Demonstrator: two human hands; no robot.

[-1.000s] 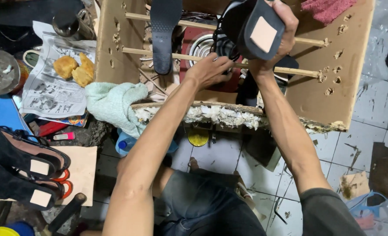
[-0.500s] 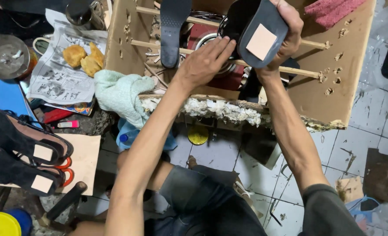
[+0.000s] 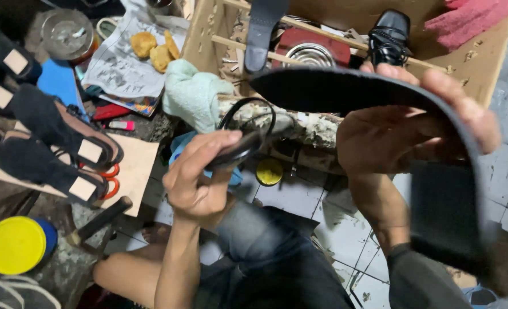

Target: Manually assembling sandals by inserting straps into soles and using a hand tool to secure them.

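Note:
My right hand (image 3: 405,129) grips a black shoe sole (image 3: 380,94) that curves from the middle of the view down to the lower right, close to the camera. My left hand (image 3: 199,174) pinches thin black sandal straps (image 3: 245,134) that loop up in front of a rough wooden edge. The two hands are level, a short gap apart, above my lap in dark trousers.
A wooden rack (image 3: 345,40) with dowels holds a dark strap, a black sandal (image 3: 388,37) and a metal tin behind. Left: finished black sandals (image 3: 54,143), newspaper with fried food (image 3: 151,48), a pale green cloth (image 3: 194,91), a yellow lid (image 3: 14,246), a hammer (image 3: 96,220).
Both hands have come down from the rack toward my lap. The left hand has taken hold of the black straps, and the sole now lies much nearer the camera.

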